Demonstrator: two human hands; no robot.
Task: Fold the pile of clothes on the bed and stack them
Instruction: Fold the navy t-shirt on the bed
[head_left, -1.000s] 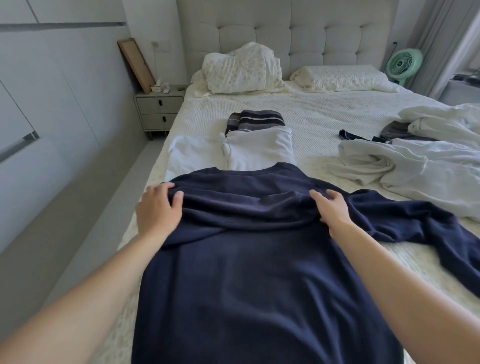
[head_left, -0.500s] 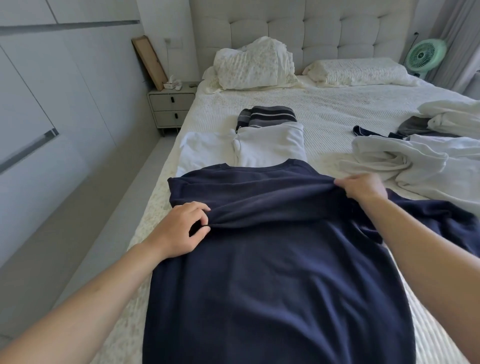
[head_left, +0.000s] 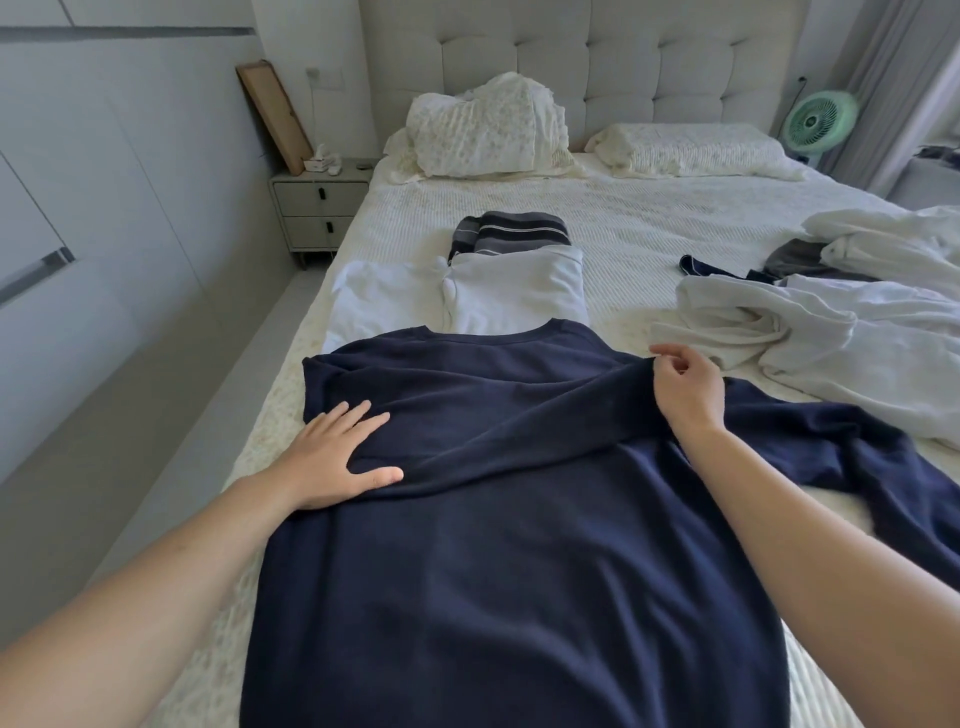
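lying beyond the navy shirt (head_left: 519, 519), folded whites (head_left: 514, 291); left hand (head_left: 332, 457) flat, right hand (head_left: 685, 389) pinching it.

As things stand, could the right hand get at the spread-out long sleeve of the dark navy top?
Probably yes. The right hand pinches the dark navy top at the shoulder, and the sleeve lies open on the white bedspread just beside it, with nothing lying over it.

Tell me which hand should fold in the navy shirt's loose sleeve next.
Right, probably. The right hand is already at the navy shirt shoulder on the side where the loose sleeve trails out, while the left hand lies flat on the opposite side, pinning the fabric.
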